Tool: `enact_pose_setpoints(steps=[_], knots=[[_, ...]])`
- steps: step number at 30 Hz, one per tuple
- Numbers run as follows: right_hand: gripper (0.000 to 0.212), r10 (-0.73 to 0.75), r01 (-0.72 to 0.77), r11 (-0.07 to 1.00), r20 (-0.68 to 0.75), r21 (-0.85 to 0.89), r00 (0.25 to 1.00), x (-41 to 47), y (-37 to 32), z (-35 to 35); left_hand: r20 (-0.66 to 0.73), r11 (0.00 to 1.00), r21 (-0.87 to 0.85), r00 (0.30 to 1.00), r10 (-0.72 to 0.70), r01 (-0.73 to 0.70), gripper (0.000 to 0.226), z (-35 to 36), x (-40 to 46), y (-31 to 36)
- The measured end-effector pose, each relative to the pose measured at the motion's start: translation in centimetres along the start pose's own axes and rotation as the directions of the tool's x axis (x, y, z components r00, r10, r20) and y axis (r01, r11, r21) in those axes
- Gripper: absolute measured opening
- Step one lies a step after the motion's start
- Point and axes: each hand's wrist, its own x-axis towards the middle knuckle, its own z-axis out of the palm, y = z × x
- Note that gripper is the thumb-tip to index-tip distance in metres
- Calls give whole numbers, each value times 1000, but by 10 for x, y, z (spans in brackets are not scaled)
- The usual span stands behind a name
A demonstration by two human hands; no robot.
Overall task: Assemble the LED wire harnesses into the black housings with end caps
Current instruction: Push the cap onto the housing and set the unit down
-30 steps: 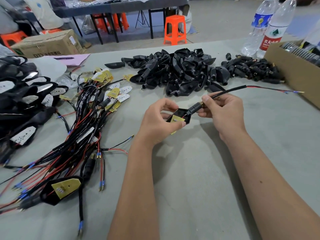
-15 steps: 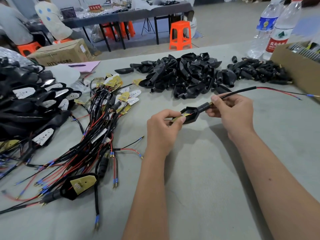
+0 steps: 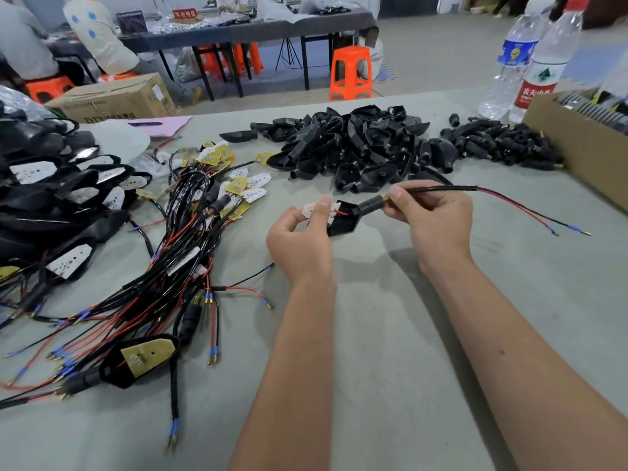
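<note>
LED board flipped since a second ago: white face up, was yellow; left hand pinches it above black housing. Right hand grips wire by end cap, 3 o'clock. Seating likely next.

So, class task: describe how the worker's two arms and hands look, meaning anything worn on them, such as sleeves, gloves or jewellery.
Both forearms are bare up to the frame's lower edge: no sleeves show. The left hand and right hand wear no gloves, and no rings, watch or wristbands are visible. The fingers have short, unpainted nails. A small dark mark sits on the right forearm.
</note>
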Motion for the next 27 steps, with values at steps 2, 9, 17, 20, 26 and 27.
enact_pose_setpoints(steps=[2,9,17,20,26,27], knots=[[10,-70,65,996,-75,-60,995,-2,-1,2,-43,965,177,978,203,-192,24,1,-5,0],[16,-319,272,921,-137,-278,938,-9,-7,6,169,741,364,823,543,-564,11,-1,-7,3],[7,-225,213,969,-82,-126,971,-5,-7,8,106,996,-48,992,-74,79,18,-10,13,4],[4,-84,83,996,-55,-21,995,-4,-5,7,53,998,11,997,-58,58,19,-12,15,3],[11,65,-62,997,-73,55,995,-3,-5,6,66,976,186,992,106,-117,16,-13,19,-1],[12,84,-79,994,-68,74,994,-3,-5,6,53,945,277,984,167,-176,16,-14,21,-2]])
